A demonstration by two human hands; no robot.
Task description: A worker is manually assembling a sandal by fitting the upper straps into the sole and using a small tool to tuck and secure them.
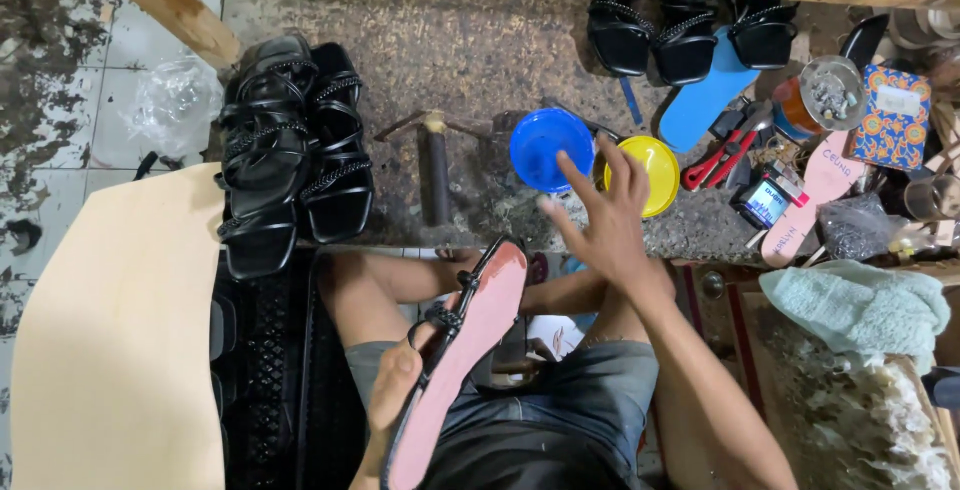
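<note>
My left hand (392,390) grips a sandal (462,350) by its edge, over my lap; its pink underside faces up and black braided straps hang along its left side. My right hand (605,215) is raised above my knee with fingers spread, holding nothing. Its fingertips are close to a blue lid (550,148) and a yellow lid (650,172) that lie on the rough floor in front of me.
A stack of black strappy sandals (290,150) lies at the left, more (690,35) at the back. A tan sheet (120,340) lies far left. Red pliers (722,155), a blue insole (705,100), a pink sole (815,195), tins and a pale green towel (860,305) crowd the right.
</note>
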